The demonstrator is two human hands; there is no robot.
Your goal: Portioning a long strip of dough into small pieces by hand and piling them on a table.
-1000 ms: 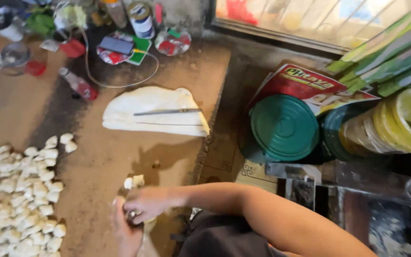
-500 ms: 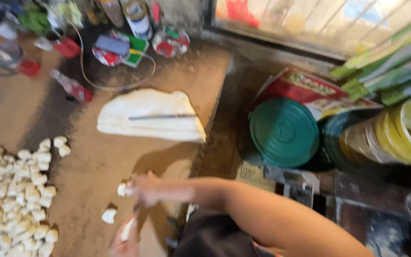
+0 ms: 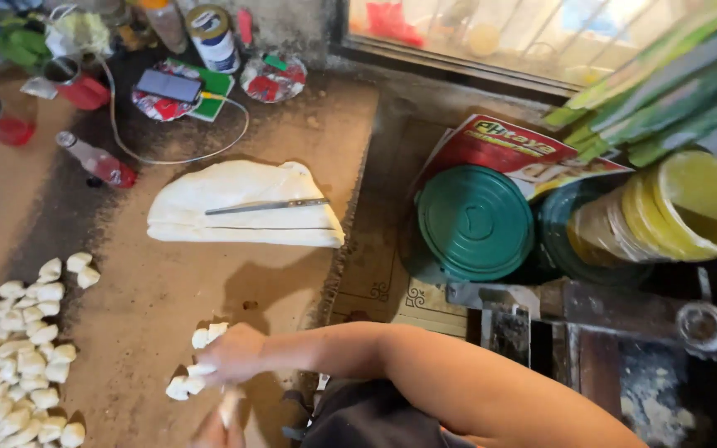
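My right hand (image 3: 234, 353) reaches across from the right and rests low over the brown floured worktop (image 3: 151, 307), fingers curled on a small white dough piece (image 3: 202, 369). Two more cut pieces (image 3: 208, 335) lie just above it, and another piece (image 3: 180, 387) lies below it. My left hand (image 3: 209, 433) shows only partly at the bottom edge and holds a pale dough strip (image 3: 227, 406) that points up toward my right hand. A heap of several cut dough pieces (image 3: 18, 348) covers the left side.
A folded dough sheet (image 3: 242, 211) with a long knife (image 3: 267, 205) on it lies further back. Bottles, a phone (image 3: 168, 85) and a cable crowd the far edge. Right of the worktop stand a green-lidded bucket (image 3: 475, 220) and yellow buckets (image 3: 682, 207).
My hands were joined on the dough strip a second ago. The right hand has since moved off it to the small pieces, and more pieces lie beside it.
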